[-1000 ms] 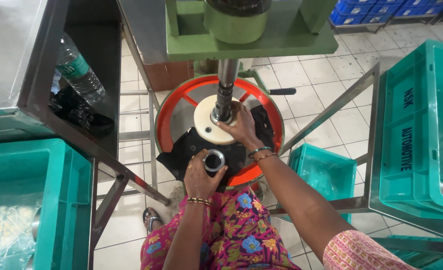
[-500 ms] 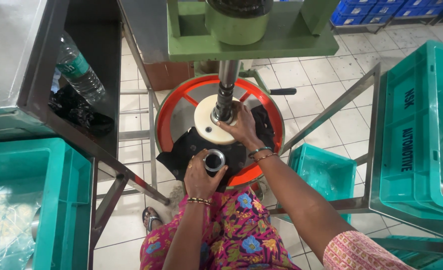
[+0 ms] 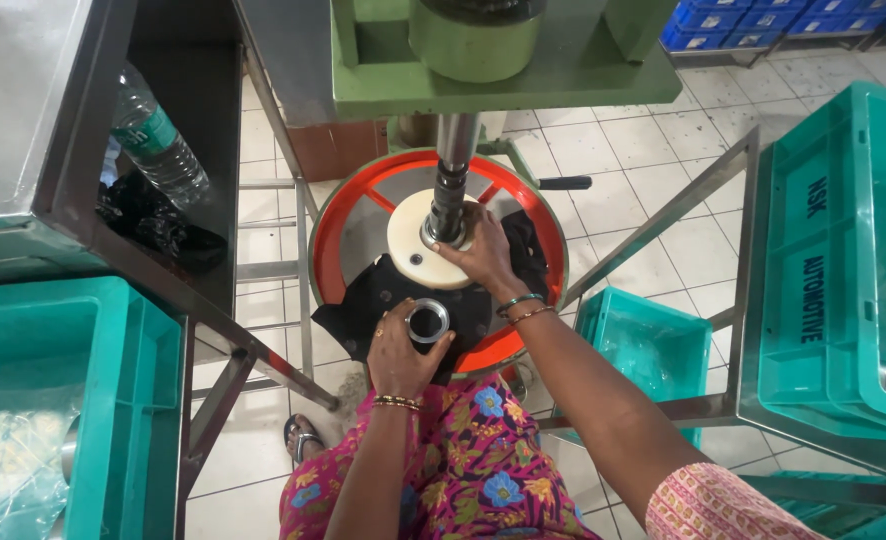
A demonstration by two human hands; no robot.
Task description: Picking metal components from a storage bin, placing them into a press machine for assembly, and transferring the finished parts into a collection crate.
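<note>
My left hand (image 3: 400, 352) grips a short metal ring-shaped sleeve (image 3: 428, 321), held just above a black cloth (image 3: 378, 295) on the red and grey wheel-shaped press table (image 3: 335, 232). My right hand (image 3: 480, 256) rests on a cream round disc (image 3: 411, 243) at the foot of the steel press shaft (image 3: 453, 183), fingers at the shaft's tip. Whatever lies under those fingers is hidden. The green press head (image 3: 483, 60) hangs above.
Teal crates stand at left (image 3: 93, 400), at right (image 3: 828, 270) and low beside the press (image 3: 643, 345). A plastic water bottle (image 3: 153, 145) and a black bag (image 3: 153, 225) lie on a steel shelf at left. Blue crates (image 3: 763, 20) line the far floor.
</note>
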